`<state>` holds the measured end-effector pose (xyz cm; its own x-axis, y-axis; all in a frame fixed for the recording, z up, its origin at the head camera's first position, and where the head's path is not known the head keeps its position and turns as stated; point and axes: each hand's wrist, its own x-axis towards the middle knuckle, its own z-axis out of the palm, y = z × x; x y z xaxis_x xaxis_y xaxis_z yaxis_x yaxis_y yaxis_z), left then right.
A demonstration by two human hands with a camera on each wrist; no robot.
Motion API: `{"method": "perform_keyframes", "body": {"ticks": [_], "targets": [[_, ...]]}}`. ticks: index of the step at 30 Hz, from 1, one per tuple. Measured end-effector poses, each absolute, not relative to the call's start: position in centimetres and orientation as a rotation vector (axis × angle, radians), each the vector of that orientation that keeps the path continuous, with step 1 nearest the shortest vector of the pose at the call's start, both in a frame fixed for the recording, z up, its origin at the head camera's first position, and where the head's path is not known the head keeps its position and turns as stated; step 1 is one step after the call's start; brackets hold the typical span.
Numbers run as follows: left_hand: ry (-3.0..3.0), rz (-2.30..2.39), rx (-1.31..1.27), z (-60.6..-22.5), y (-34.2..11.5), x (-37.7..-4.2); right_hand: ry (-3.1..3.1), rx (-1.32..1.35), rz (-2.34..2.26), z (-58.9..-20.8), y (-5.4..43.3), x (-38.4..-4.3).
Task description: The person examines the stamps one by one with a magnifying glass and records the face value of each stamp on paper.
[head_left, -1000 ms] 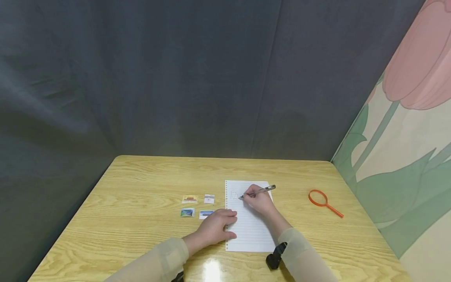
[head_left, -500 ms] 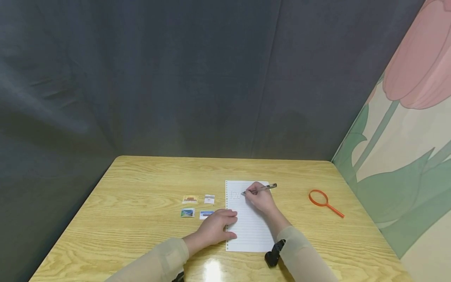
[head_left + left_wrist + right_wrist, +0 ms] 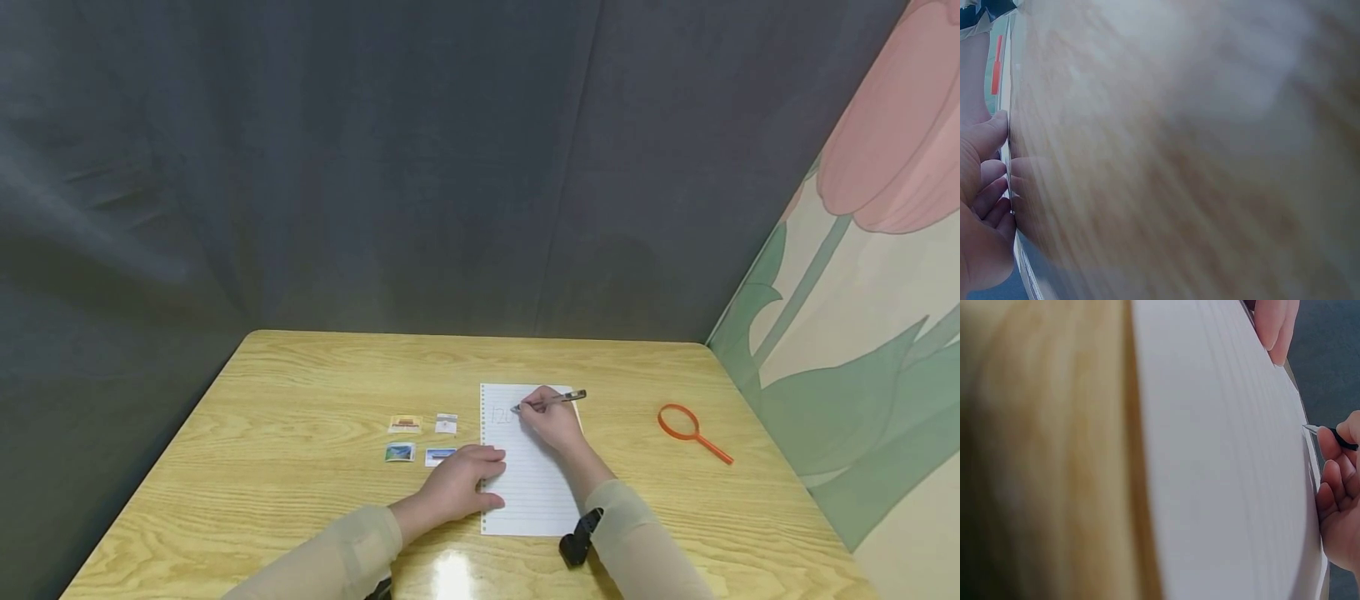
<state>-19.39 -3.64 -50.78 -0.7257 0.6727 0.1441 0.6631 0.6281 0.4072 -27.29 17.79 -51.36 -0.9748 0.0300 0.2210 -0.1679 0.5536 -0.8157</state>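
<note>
A lined sheet of paper (image 3: pixel 532 492) with punched holes down its left edge lies on the table. My right hand (image 3: pixel 553 423) pinches a pen (image 3: pixel 564 397) between thumb and fingers, its tip at the paper near the top. Faint strokes that look like "120" stand just left of the tip. In the right wrist view the pen (image 3: pixel 1310 428) shows its pointed metal tip. My left hand (image 3: pixel 461 483) rests with loosely straight fingers on the sheet's left edge. Its wrist view shows the left hand (image 3: pixel 982 194) flat along the table.
Several small picture stamps lie left of the paper: a yellow stamp (image 3: pixel 405 424), a pale stamp (image 3: pixel 446 423), a green-blue stamp (image 3: pixel 400 452) and a blue stamp (image 3: pixel 438 457) partly behind my left hand. An orange magnifying glass (image 3: pixel 695 435) lies at the right. A dark curtain (image 3: pixel 450 167) hangs behind.
The pen in my right hand has moved slightly up and back and forth, and further strokes show on the paper. My left hand has stayed in place.
</note>
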Motion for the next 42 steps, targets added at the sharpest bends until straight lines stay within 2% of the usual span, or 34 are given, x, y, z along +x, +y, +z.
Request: {"method": "perform_keyframes", "body": {"ticks": [8,21,42], "targets": [[2.819,0.687,1.176,-50.87,-3.72,-19.45,-2.537,0.063,1.501,-51.37,17.54,-27.13],[2.823,0.674,1.187,-50.82,-3.70,-19.52,-2.557,-0.038,1.423,-51.53,18.21,-26.58],[2.818,0.671,1.178,-50.79,-3.74,-19.45,-2.563,0.012,1.382,-51.46,18.31,-26.90]]}}
